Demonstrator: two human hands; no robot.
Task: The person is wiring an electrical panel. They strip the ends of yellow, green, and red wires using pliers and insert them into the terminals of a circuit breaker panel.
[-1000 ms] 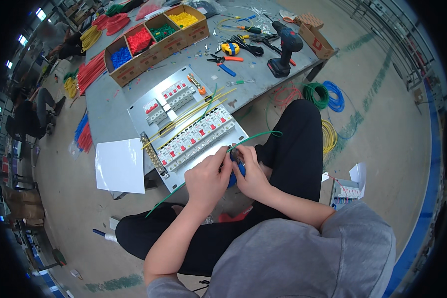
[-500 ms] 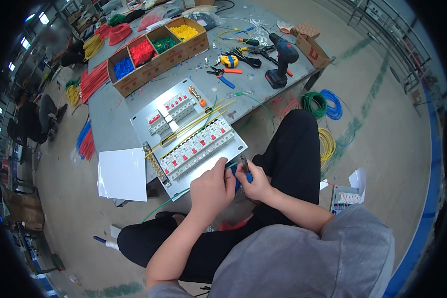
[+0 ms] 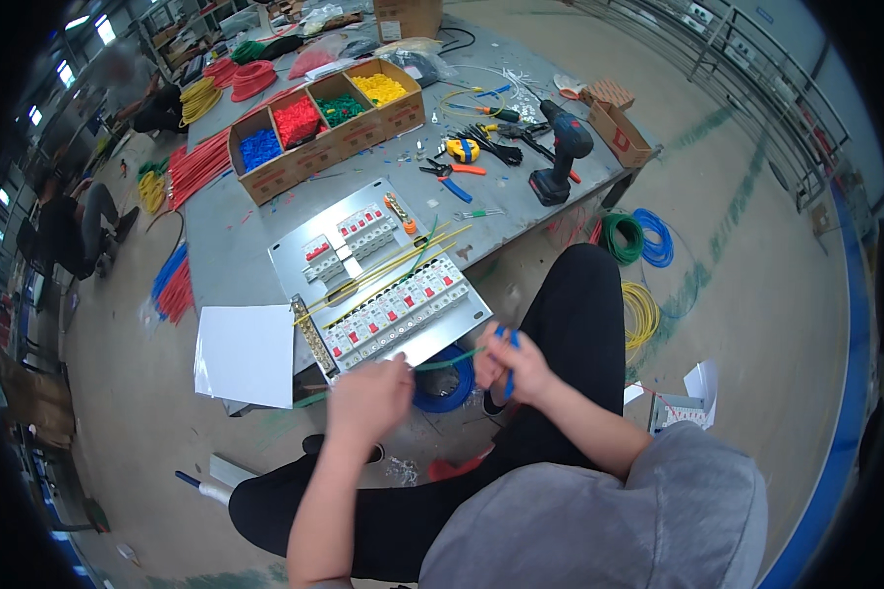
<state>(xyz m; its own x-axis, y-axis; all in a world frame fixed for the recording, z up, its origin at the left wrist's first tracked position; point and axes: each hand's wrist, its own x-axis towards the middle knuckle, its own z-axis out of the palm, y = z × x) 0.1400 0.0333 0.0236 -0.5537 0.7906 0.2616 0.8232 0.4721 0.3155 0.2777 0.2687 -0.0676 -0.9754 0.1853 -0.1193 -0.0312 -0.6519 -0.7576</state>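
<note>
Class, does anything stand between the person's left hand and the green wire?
Nothing visible does: the wire runs from the left hand to the right hand; the blue coil shows beyond it, not in between.

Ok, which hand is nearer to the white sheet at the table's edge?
Left. The left hand is a short way to the right of the white sheet; the right hand is farther off to the right, beyond the left hand.

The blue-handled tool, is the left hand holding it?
No, the blue-handled tool is in the right hand, and the left hand is apart from it.
</note>
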